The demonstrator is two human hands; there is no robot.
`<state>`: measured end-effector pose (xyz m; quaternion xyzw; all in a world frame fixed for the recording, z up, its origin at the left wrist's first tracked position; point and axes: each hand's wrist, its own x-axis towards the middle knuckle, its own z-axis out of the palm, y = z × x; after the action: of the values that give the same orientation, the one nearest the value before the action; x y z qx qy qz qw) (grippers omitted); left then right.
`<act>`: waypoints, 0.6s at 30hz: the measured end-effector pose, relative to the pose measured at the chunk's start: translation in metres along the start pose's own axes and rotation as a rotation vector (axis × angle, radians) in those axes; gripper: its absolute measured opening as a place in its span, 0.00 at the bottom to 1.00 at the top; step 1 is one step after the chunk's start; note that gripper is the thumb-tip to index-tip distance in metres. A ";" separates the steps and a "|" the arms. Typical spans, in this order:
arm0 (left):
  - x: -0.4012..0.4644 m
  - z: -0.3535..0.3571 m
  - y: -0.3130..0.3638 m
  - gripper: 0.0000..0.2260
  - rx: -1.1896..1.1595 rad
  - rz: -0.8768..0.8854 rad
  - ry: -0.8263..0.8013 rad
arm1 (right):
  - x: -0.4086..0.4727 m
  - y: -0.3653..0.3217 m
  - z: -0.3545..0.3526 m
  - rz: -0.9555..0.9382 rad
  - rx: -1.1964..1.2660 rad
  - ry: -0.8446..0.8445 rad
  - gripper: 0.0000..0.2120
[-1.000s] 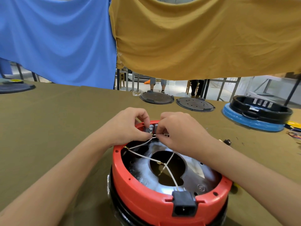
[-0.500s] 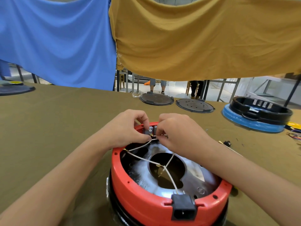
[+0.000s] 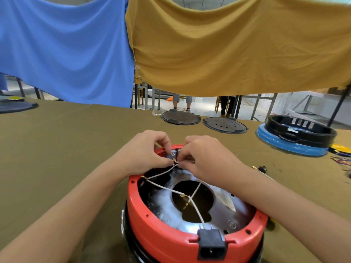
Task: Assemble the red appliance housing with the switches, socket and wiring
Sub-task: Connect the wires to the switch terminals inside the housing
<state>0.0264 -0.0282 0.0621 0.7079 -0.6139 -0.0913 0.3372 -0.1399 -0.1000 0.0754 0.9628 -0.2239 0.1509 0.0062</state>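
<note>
At the far rim of the red housing, which sits on the worktop right in front of me, I have my left hand and right hand pinched together on a small brass connector at the end of a white wire, working it onto a grey switch seated in the rim. The black socket already sits in the near wall with a white wire running to it, and another lead reaches the left wall. I judge the wiring partly done: this terminal is not yet seated, and loose connectors hang mid-housing.
</note>
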 end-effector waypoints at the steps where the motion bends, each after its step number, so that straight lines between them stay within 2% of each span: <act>1: 0.000 0.000 0.000 0.09 0.008 0.000 0.003 | 0.000 0.000 0.001 -0.006 0.012 0.004 0.08; 9: 0.001 -0.001 -0.001 0.10 0.011 -0.009 -0.017 | -0.002 0.003 0.006 -0.017 0.074 0.038 0.10; 18: -0.001 -0.001 0.002 0.09 -0.001 -0.012 -0.024 | -0.002 0.010 0.004 0.061 0.227 0.039 0.04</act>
<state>0.0251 -0.0270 0.0640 0.7102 -0.6136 -0.1019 0.3296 -0.1448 -0.1090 0.0710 0.9469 -0.2345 0.1940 -0.1034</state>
